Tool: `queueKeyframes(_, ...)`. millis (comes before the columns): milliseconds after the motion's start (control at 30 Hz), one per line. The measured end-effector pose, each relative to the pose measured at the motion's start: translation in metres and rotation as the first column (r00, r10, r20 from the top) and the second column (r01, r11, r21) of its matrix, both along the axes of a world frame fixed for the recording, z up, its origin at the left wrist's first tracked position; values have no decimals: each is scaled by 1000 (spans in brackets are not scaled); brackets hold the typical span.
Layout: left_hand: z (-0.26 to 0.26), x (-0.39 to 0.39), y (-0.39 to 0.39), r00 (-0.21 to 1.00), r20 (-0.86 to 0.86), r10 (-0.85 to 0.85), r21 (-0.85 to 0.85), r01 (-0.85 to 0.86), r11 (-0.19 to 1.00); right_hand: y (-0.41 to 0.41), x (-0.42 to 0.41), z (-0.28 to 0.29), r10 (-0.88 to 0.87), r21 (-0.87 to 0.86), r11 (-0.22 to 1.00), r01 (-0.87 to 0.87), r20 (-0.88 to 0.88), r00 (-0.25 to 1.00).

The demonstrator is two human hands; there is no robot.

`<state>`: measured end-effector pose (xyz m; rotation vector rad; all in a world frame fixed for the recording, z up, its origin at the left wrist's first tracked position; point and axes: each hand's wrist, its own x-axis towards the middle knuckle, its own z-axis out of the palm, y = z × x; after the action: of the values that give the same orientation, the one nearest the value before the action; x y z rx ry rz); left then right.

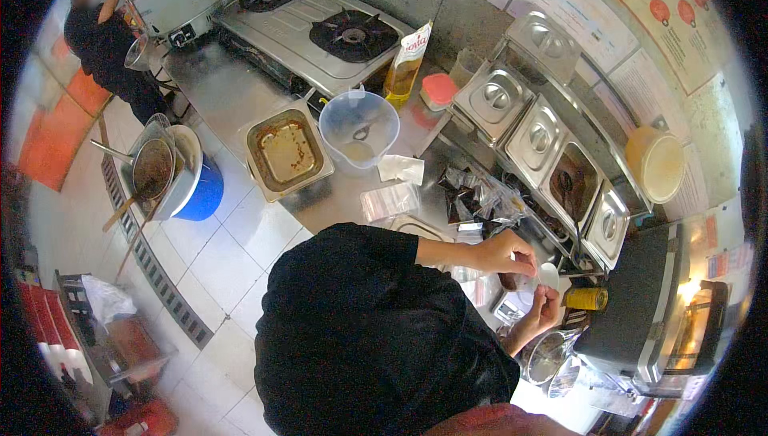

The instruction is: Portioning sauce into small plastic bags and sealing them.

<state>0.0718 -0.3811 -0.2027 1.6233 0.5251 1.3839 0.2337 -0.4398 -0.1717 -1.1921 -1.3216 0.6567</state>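
Fingertips of my left hand and my right hand are pinched close together above the steel counter. Between them is a thin clear plastic piece, apparently the top of a small bag with dark contents below; the fingers partly hide it. A round white piece lies just beyond the fingertips. Under the hands is what looks like a small scale. Several clear bags with dark contents lie beyond my left hand. Flat clear bags lie on the counter near my left sleeve.
Lidded steel pans and an uncovered pan of dark food stand beyond the hands. A yellow can is beside a dark oven. Further left are a plastic jug, soiled steel pan and gas stove. Another person stands far off.
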Motion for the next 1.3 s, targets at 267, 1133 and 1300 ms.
queueKeyframes(267, -7, 0, -4, 997, -68, 35, 2, -35, 999, 2, -2, -5, 61, 41, 997, -65, 76, 995)
queueKeyframes(1133, -23, 7, -15, 972, -203, -115, -125, 91, 988, -13, 20, -26, 50, 7, 998, -60, 471, 881)
queueKeyframes(1300, -45, 10, -18, 897, -381, -225, -212, 152, 965, -31, 31, -20, 110, -284, 959, 24, 445, 889)
